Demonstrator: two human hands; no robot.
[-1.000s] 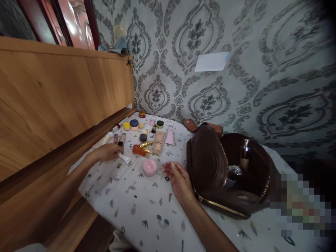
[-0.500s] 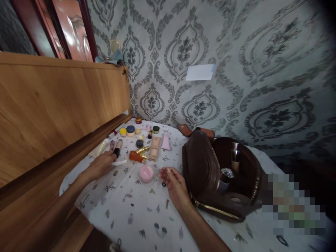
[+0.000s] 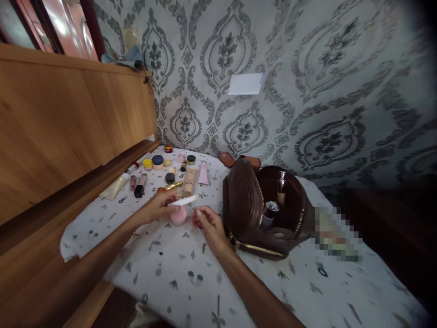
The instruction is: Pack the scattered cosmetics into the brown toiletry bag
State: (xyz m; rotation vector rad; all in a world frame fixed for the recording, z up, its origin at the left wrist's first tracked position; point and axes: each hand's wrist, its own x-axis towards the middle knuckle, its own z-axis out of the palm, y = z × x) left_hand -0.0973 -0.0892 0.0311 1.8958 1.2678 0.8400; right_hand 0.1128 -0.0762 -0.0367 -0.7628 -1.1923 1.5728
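Head view: I log the left hand (image 3: 160,207) gripping a slim white plastic-looking tube (image 3: 185,200) left of the dark-brown leather bag (image 3: 238,196), long axis pointing bagward, the right hand (image 3: 210,228) loosely curled, apparently empty, between them.

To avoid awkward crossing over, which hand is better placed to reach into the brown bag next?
Probably the right hand: it's nearer the open brown bag and looks free, while the left hand holds a white tube.

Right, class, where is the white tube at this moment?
In the head view, the white tube is left of centre, held in the left hand, with the pink jar just below it in the picture.
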